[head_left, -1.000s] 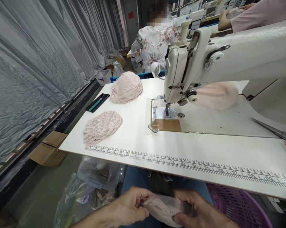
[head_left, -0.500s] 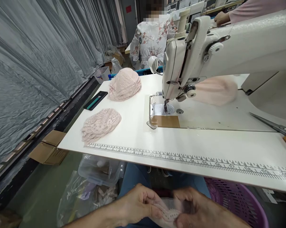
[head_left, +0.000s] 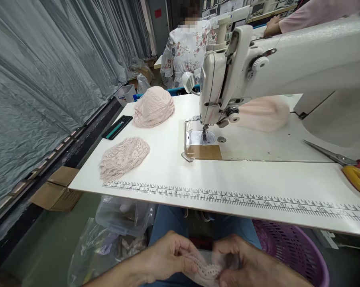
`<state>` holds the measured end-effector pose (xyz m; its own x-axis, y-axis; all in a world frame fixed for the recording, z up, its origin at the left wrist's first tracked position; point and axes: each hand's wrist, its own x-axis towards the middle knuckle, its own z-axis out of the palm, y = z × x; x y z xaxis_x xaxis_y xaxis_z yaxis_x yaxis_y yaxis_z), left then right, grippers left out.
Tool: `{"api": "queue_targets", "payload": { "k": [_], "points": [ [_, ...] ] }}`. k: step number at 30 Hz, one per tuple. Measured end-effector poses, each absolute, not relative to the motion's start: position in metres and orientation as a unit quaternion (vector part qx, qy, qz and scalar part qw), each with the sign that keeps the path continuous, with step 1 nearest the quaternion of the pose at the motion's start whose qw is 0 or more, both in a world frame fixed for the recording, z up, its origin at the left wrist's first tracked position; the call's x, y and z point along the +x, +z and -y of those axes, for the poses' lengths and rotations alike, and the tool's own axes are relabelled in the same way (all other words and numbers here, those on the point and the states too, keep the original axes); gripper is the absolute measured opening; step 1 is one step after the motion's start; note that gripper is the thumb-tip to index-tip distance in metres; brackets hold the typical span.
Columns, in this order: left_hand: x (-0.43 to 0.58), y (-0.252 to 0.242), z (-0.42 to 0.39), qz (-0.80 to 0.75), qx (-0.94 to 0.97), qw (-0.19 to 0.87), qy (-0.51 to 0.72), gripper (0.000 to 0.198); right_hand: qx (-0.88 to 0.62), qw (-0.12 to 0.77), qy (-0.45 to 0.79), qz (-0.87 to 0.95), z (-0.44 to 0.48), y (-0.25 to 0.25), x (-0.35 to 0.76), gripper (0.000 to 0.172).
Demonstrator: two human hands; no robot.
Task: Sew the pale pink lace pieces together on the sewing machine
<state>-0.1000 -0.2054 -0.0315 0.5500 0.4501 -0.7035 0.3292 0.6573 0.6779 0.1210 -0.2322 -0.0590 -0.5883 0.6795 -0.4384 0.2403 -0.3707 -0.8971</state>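
Observation:
Below the table edge, over my lap, a pale piece of lace fabric (head_left: pixel 209 271) with sheer mesh is stretched between my two hands. My left hand (head_left: pixel 170 257) pinches its left side between thumb and fingers. On its other side, my right hand (head_left: pixel 242 259) grips the fabric with thumb and fingers closed. The lower part of the piece is cut off by the frame edge. On the white table lie a flat pink lace piece (head_left: pixel 124 158) and, behind it, a domed pile of pink lace pieces (head_left: pixel 154 107).
A white sewing machine (head_left: pixel 215 87) stands on the table (head_left: pixel 156 175), with peach fabric (head_left: pixel 262 113) under its arm. Scissors (head_left: pixel 341 159) lie at right, a black phone-like object (head_left: pixel 117 127) at left. A purple basket (head_left: pixel 305 255) and clear bin (head_left: pixel 122 215) flank my legs. Two people are beyond.
My view has turned slightly right, so the table things appear shifted left and more of the scissors shows. Both hands keep their hold on the lace fabric.

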Motion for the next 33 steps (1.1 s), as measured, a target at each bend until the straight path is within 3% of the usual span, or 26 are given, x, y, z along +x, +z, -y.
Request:
{"api": "queue_targets", "payload": {
  "k": [8, 20, 28, 33],
  "points": [
    [-0.111, -0.033, 0.203, -0.467, 0.445, 0.764, 0.027, 0.042, -0.359, 0.195, 0.714, 0.568, 0.233, -0.067, 0.128, 0.035],
    [-0.110, -0.034, 0.204, -0.460, 0.398, 0.793, 0.041, 0.048, -0.347, 0.166, 0.706, 0.594, 0.231, -0.058, 0.139, 0.052],
    [-0.110, -0.038, 0.208, -0.494, 0.401, 0.766, 0.089, 0.055, -0.500, 0.159, 0.605, 0.599, 0.243, -0.049, 0.125, 0.018],
    [-0.109, -0.033, 0.205, -0.484, 0.434, 0.758, 0.051, 0.050, -0.476, 0.126, 0.632, 0.598, 0.240, -0.042, 0.120, 0.016]
  ]
}}
